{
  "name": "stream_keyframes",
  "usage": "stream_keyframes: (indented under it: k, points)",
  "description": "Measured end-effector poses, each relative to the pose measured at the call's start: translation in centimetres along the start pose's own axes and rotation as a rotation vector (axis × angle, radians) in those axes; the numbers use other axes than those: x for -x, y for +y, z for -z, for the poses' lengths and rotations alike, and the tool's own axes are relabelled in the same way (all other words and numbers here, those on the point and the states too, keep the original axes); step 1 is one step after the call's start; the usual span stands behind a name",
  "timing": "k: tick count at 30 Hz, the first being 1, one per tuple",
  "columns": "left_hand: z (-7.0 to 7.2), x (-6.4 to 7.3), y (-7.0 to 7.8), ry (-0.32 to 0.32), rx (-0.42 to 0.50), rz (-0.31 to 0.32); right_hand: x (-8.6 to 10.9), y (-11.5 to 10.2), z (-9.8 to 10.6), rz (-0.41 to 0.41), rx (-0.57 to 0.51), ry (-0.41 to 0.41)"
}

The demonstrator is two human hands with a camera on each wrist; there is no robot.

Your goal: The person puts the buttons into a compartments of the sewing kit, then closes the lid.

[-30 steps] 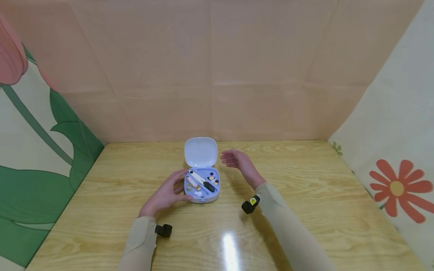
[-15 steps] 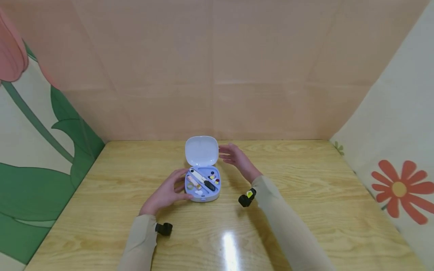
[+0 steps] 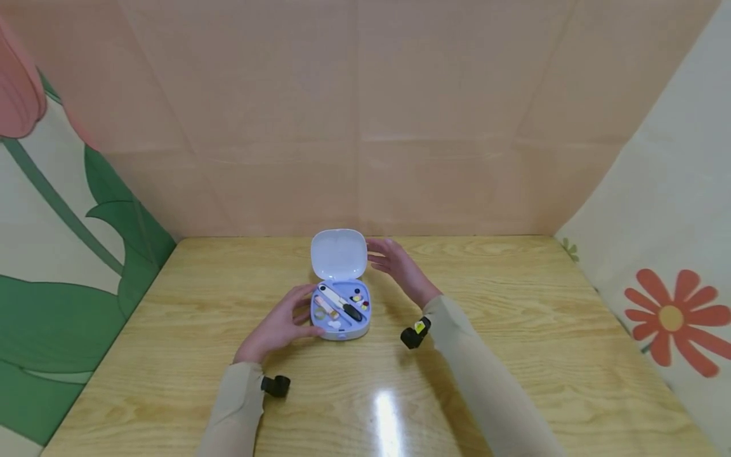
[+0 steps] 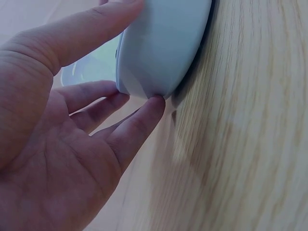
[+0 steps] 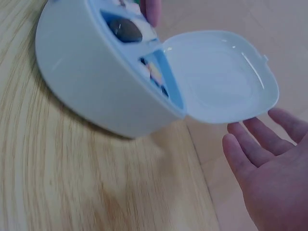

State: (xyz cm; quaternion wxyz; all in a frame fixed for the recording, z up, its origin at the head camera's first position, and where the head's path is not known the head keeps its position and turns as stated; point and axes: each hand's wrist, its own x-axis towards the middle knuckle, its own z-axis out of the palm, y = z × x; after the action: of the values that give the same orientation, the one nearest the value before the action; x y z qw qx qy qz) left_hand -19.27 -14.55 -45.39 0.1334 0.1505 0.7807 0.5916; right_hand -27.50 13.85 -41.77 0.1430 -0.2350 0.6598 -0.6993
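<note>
A small light-blue compartment box (image 3: 347,335) sits on the table, its white lid (image 3: 339,254) raised at the back. Inside lie a black-and-white tool (image 3: 352,313), a pinkish piece (image 3: 321,304) and several tiny coloured bits (image 3: 357,297). My left hand (image 3: 276,325) holds the box at its left side; in the left wrist view, the thumb (image 4: 86,33) is over the rim and the fingertips meet the wall. On the other side, my right hand (image 3: 402,270) has its fingers extended, with the tips at the lid's right edge. The right wrist view shows these fingers (image 5: 255,139) under that edge.
The wooden table (image 3: 514,317) reaches back to a pink-beige cloth wall (image 3: 354,127). Patterned cloths with a tulip (image 3: 23,89) and a red flower (image 3: 668,317) hang at the sides. Each wrist carries a black camera (image 3: 276,386).
My right hand has moved slightly left and up to the lid's right edge. My left hand stays on the box, and the lid remains raised.
</note>
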Motion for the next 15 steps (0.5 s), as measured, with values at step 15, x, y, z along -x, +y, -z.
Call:
stream_keyframes:
  k: [15]
  points:
    - [-0.01, 0.15, 0.17, -0.013, -0.006, -0.038, 0.6, -0.07, -0.19, 0.042, -0.056, 0.008]
